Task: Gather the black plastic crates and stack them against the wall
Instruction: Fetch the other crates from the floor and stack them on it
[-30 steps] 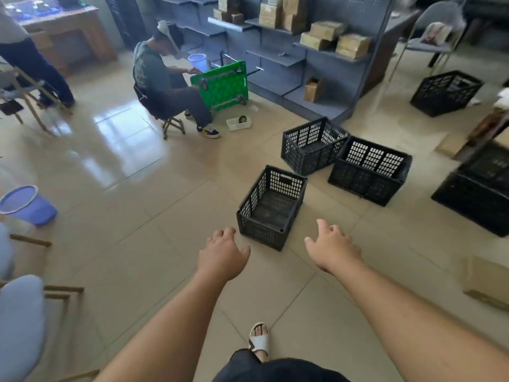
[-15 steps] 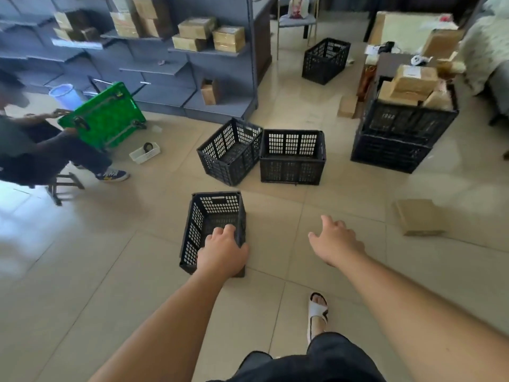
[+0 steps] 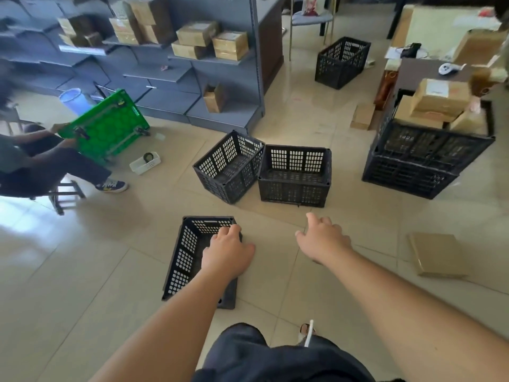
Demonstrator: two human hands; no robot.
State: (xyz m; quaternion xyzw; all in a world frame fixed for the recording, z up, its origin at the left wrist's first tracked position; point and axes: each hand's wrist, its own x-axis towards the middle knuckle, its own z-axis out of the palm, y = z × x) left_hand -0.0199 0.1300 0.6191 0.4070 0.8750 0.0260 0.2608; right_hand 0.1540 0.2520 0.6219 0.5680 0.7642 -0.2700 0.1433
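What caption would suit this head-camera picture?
Left hand reaches toward the nearest black crate; right hand open above the floor.

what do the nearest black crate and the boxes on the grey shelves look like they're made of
Nearest black crate: looks like moulded plastic, matte with a faint sheen; its walls are a regular grid of slots with a cut-out handle. Boxes on the shelves: probably cardboard, dull brown and unglossy, with sharp folded edges.

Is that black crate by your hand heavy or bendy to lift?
Probably light: the nearest crate looks empty and its walls are full of holes. It likely stays stiff, given its boxy shape. Lifted by the left hand alone, it may tilt.
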